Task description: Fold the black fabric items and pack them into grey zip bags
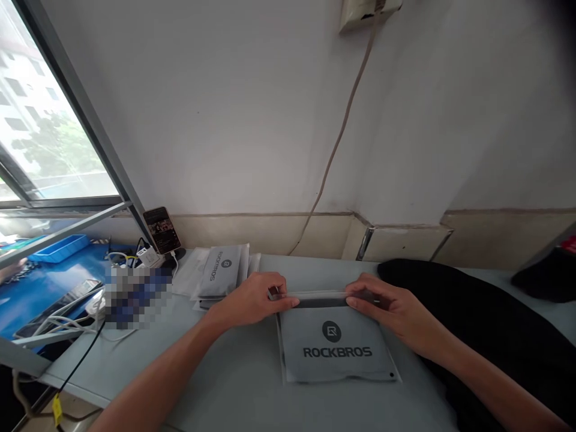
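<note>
A frosted plastic bag printed with a dark round logo and "ROCKBROS" lies flat on the grey table, its upper edge towards the wall. Something dark shows through the strip below that edge. My left hand pinches the bag's upper left corner between thumb and fingers. At the upper right, my right hand pinches the same edge. Beyond my left forearm sits a stack of similar printed bags, with clear plastic sticking out beside it.
Black cloth covers the table's right side. A phone leans upright at the back left, near a white charger and tangled cables. Further left are a metal frame and a blue tray. The wall borders the table's back.
</note>
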Demonstrator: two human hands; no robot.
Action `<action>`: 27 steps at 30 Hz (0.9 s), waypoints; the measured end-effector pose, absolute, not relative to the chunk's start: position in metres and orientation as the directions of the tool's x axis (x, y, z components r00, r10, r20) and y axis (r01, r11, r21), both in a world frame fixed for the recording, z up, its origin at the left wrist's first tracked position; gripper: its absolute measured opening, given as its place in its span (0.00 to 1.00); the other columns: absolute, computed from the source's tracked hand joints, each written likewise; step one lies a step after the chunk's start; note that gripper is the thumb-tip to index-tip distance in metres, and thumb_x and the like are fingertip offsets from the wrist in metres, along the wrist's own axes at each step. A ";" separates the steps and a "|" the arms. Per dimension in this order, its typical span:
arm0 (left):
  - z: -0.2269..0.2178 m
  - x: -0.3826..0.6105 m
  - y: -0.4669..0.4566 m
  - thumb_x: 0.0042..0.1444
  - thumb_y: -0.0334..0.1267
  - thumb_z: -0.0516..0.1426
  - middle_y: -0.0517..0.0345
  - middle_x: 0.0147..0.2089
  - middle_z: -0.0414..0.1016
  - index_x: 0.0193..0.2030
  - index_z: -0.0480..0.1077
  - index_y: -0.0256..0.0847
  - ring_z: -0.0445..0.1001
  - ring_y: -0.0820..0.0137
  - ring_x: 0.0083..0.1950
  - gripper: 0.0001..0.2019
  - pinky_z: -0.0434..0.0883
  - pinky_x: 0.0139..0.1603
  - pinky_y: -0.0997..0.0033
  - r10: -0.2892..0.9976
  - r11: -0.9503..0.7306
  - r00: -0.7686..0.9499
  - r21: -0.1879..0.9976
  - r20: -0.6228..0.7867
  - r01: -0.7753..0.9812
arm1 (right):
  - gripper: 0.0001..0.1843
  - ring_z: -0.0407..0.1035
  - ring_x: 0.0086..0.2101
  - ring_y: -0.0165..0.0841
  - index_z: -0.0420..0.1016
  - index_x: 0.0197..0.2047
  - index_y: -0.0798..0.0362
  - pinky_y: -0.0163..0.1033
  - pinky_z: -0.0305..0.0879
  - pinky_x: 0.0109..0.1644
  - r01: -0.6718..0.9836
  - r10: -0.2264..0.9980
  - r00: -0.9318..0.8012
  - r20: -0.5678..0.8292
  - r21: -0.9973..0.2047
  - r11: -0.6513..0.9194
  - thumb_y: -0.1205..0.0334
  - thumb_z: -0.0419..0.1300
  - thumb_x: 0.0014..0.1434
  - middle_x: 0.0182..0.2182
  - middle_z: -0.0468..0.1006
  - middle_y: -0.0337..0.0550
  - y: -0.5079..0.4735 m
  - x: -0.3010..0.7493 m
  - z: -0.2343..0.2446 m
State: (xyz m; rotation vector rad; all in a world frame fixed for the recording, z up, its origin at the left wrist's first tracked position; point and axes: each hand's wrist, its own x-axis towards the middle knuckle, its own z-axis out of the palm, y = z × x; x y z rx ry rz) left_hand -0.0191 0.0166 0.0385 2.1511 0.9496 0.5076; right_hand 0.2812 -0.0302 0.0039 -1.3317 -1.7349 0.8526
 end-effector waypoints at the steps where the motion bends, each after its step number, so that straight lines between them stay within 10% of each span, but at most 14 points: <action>1: 0.036 -0.019 0.017 0.65 0.58 0.57 0.61 0.33 0.70 0.31 0.67 0.41 0.63 0.72 0.31 0.22 0.60 0.30 0.71 0.757 -0.468 0.650 0.747 0.063 0.472 | 0.18 0.72 0.35 0.38 0.83 0.39 0.43 0.40 0.69 0.38 0.433 0.976 -0.121 0.179 -0.876 0.214 0.38 0.65 0.60 0.36 0.78 0.42 -0.030 0.280 0.003; 6: 0.026 -0.012 0.017 0.68 0.57 0.54 0.60 0.36 0.72 0.35 0.66 0.42 0.68 0.71 0.33 0.20 0.63 0.31 0.71 0.829 -0.400 0.551 0.793 0.099 0.460 | 0.29 0.74 0.36 0.38 0.79 0.52 0.44 0.40 0.73 0.38 0.130 0.987 0.155 0.031 -0.992 0.011 0.38 0.73 0.51 0.45 0.79 0.43 -0.028 0.276 -0.002; 13: 0.015 -0.003 0.013 0.71 0.51 0.51 0.62 0.35 0.68 0.31 0.61 0.42 0.63 0.72 0.33 0.19 0.62 0.33 0.71 0.842 -0.514 0.442 0.708 0.310 0.484 | 0.21 0.72 0.38 0.38 0.78 0.35 0.50 0.40 0.72 0.43 -0.102 0.981 -0.002 -0.196 -0.976 -0.195 0.40 0.72 0.55 0.33 0.78 0.41 -0.031 0.273 0.001; 27: 0.031 -0.010 0.008 0.51 0.60 0.68 0.59 0.36 0.68 0.28 0.70 0.41 0.69 0.71 0.32 0.24 0.72 0.32 0.70 0.495 -0.179 0.822 0.892 -0.283 0.415 | 0.25 0.65 0.26 0.31 0.73 0.31 0.49 0.37 0.64 0.29 0.000 0.980 0.130 -0.153 -0.988 -0.154 0.37 0.73 0.48 0.24 0.71 0.33 -0.034 0.260 0.002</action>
